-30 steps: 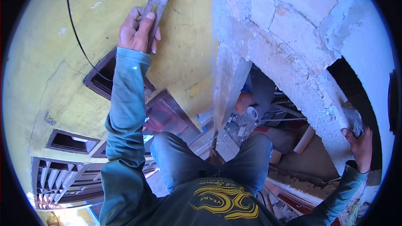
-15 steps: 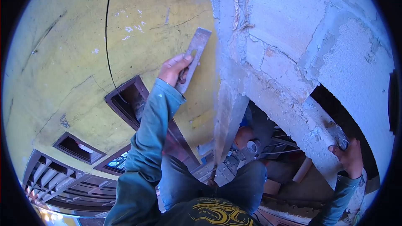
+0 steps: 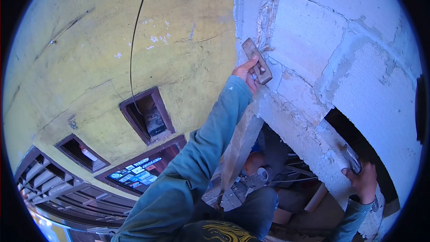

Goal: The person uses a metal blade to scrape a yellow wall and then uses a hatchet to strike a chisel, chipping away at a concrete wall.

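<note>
My left hand (image 3: 248,74) is closed around a worn flat float (image 3: 257,62) with a slot in it, held against the corner strip where the yellow wall (image 3: 188,67) meets the grey block wall (image 3: 309,36). At the lower right, my right hand (image 3: 363,180) grips a metal tool (image 3: 352,157) by its lower end, beside the rough edge of the sloping block ledge (image 3: 313,145). The tool's exact shape is hard to make out.
A black cable (image 3: 133,49) hangs down the yellow wall into a framed opening (image 3: 148,114). Stickers (image 3: 136,175) cover a dark panel at lower left. Below lie a round container (image 3: 263,173), rubble (image 3: 237,190) and a pipe (image 3: 316,197).
My left hand has moved right with the float, which now tilts the other way. The view has shifted slightly. My right hand and its tool sit slightly lower and further left in view.
</note>
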`<move>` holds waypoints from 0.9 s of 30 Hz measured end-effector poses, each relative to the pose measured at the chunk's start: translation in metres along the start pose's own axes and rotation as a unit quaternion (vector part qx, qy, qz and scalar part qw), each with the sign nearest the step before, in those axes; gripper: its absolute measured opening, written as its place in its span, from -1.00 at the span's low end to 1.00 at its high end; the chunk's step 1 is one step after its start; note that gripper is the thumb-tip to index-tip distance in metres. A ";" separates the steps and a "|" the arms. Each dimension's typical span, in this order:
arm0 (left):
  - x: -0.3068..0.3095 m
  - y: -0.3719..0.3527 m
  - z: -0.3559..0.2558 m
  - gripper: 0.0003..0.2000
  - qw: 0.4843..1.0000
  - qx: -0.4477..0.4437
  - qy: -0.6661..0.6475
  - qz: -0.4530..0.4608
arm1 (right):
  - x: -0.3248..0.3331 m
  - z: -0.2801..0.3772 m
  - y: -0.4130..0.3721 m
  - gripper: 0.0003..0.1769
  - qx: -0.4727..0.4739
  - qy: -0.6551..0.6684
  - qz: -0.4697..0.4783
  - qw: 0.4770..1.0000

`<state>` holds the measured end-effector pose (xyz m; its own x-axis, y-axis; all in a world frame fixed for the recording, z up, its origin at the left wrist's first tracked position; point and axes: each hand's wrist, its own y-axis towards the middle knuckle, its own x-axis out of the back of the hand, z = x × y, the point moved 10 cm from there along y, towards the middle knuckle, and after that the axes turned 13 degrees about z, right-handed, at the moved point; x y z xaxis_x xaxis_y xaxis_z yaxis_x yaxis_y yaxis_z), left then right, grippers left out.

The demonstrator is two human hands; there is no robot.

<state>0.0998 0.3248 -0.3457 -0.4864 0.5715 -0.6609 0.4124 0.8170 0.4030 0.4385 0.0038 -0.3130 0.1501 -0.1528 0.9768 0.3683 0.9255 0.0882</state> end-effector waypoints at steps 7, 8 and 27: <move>0.004 0.028 0.001 -0.84 0.988 -0.054 -0.143 -0.022 | 0.004 0.004 -0.006 -0.38 -0.009 -0.029 -0.022 0.999; 0.004 0.031 0.002 -0.84 0.986 -0.053 -0.158 -0.011 | 0.003 0.004 -0.006 -0.38 -0.011 -0.020 -0.014 1.000; -0.016 0.032 -0.005 -0.81 0.967 -0.088 -0.240 0.019 | -0.065 0.020 -0.037 -0.61 0.106 0.419 -0.042 0.901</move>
<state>0.1165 0.3419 -0.3188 -0.0421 0.5335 -0.8447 0.2650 0.8212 0.5054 0.3967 -0.0140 -0.3760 0.8019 -0.3514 0.4832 0.2407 0.9302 0.2771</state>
